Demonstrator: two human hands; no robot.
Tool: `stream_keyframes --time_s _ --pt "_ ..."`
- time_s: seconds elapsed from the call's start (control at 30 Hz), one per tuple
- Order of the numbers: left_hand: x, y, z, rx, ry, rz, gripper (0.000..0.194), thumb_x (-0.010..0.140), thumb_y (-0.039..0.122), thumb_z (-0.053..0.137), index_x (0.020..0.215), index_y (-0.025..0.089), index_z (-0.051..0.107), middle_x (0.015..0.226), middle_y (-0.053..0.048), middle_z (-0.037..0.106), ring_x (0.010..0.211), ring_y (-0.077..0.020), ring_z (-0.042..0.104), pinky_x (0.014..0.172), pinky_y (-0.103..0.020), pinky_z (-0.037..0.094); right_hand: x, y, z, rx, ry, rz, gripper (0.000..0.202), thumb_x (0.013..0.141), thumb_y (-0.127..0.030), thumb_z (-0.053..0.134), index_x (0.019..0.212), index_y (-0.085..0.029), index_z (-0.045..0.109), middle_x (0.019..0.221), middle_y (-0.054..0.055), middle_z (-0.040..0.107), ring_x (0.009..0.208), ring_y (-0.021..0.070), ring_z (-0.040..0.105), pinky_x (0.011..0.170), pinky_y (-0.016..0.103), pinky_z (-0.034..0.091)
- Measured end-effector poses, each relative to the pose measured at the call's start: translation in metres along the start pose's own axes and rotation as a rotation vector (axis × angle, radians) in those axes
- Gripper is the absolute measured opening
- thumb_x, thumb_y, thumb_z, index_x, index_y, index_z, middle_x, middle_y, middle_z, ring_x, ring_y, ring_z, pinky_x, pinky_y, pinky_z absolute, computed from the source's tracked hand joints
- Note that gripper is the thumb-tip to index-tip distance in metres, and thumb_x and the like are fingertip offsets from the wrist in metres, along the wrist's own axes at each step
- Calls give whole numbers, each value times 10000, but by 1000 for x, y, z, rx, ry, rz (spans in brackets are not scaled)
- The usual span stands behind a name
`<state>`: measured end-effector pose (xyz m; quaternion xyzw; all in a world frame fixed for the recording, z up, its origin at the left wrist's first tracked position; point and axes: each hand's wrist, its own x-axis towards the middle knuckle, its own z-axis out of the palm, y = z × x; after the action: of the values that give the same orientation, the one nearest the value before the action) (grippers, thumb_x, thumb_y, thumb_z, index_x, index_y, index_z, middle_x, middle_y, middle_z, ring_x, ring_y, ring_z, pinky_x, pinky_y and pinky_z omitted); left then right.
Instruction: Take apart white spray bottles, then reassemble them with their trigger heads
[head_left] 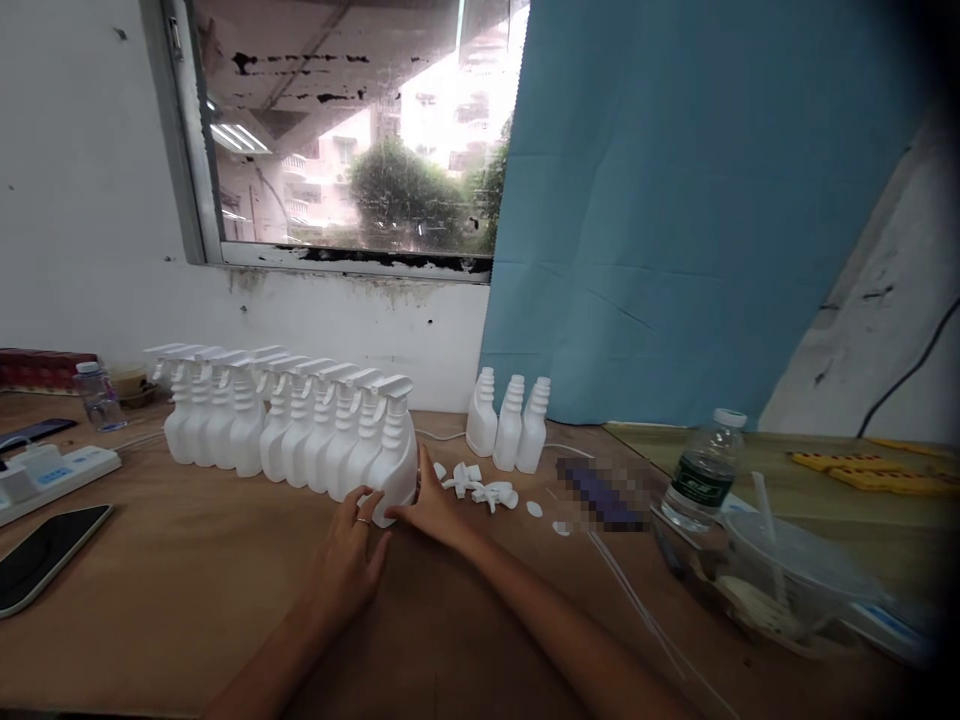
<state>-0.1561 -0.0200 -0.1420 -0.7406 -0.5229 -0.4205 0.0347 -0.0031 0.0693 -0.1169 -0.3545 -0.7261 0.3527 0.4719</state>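
At the near end of a row of white spray bottles stands a spray bottle with its trigger head on. My right hand grips its lower right side, thumb in front and fingers partly hidden behind. My left hand is open at its lower left, fingertips at or against the row's bases; contact is hard to judge. Another group of white spray bottles stands farther left. Right of my hands are three white bottles without heads. Loose white trigger heads lie in front of them.
Small white discs and thin clear tubes lie to the right on the brown table. Beyond are a water bottle and a lidded plastic bowl. A phone and a power strip lie left.
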Motion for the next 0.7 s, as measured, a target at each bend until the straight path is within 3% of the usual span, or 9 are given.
stream_keyframes --time_s 0.13,0.27,0.37,0.43,0.5,0.6,0.7 --pt "12 -21 -26 31 -9 -10 315 901 281 441 1198 205 514 1241 -133 546 1071 -275 604 886 -415 514 -5 4 11 -56 4 24 1192 484 -274 872 1464 -290 193 1489 121 328 1412 330 233 1135 500 220" --pt "35 -80 -80 309 92 -222 261 875 325 423 1038 205 588 1101 -120 615 995 -299 609 853 -411 483 -10 10 19 -66 18 63 1158 539 -300 855 1466 -310 162 1530 142 244 1421 348 216 1132 489 223" --pt "48 -127 -109 430 32 -459 272 862 341 429 1004 177 593 1054 -121 627 945 -309 604 836 -415 458 -12 12 20 -54 14 63 1128 575 -294 832 1469 -316 145 1525 142 261 1415 341 244 1130 471 230" --pt "53 -148 -115 437 35 -538 287 860 369 444 987 149 577 999 -126 619 892 -302 603 815 -416 457 -13 13 21 -61 14 78 1120 581 -296 824 1471 -325 145 1510 134 293 1415 341 247 1129 473 232" --pt "56 -160 -112 454 120 -580 379 851 396 476 1085 101 512 1112 -167 557 1034 -334 548 880 -439 429 -13 14 20 -68 9 90 1107 582 -311 821 1469 -334 160 1497 125 323 1410 343 260 1122 475 246" --pt "56 -168 -101 475 259 -625 652 825 438 538 1292 60 285 1358 -224 330 1292 -382 309 1005 -489 330 -13 17 20 -66 14 76 1076 576 -332 823 1459 -332 209 1491 118 342 1397 343 291 1107 465 276" --pt "54 -173 -92 455 286 -652 790 801 502 582 1343 94 178 1409 -216 242 1313 -378 263 1013 -500 318 -13 20 20 -64 19 72 1090 565 -344 830 1460 -330 208 1507 119 321 1397 339 295 1114 456 268"
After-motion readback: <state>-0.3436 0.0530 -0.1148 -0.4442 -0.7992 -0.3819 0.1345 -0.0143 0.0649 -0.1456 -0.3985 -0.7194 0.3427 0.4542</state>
